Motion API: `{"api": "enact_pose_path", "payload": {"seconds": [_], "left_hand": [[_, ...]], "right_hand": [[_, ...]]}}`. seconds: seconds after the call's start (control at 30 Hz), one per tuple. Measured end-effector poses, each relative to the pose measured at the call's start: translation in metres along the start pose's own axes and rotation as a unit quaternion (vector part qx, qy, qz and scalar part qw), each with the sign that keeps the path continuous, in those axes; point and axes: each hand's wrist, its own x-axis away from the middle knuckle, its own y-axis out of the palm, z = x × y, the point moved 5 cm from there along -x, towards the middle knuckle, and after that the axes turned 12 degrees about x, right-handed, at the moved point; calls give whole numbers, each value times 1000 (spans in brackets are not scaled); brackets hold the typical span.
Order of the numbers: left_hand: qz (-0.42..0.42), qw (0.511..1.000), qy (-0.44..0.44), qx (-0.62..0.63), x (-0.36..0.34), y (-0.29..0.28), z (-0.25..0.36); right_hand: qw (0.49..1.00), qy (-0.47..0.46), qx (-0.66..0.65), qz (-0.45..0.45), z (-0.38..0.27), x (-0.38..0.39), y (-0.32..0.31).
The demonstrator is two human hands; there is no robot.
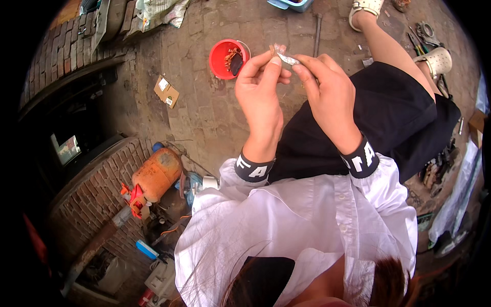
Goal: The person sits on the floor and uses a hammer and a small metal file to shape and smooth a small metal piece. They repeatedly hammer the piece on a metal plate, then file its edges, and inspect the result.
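Observation:
Both my hands are raised together in front of me over the brick floor. Between them is a small crumpled silver foil piece, thin and shiny. My right hand pinches its right end between thumb and fingers. My left hand is closed at the other end, thumb against fingertips, with a clear and brownish scrap showing above them. What the foil wraps, if anything, I cannot make out. Just left of my left hand, a red bucket with a pale handle stands on the floor, holding brown scraps and a dark oval piece.
A flat cardboard piece lies left of the bucket. An orange gas cylinder rests by the brick wall at left. Beyond my hands are a long metal rod and a blue tub. Pliers lie near my cream clogs.

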Motion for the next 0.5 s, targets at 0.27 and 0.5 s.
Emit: {"api": "enact_pose_path", "payload": {"seconds": [0.27, 0.5], "left_hand": [[21, 1000, 0, 18, 9, 0, 5], [22, 999, 0, 44, 1, -3, 11]], "right_hand": [[998, 46, -42, 28, 24, -14, 5], [992, 0, -122, -13, -7, 1, 2]]}}
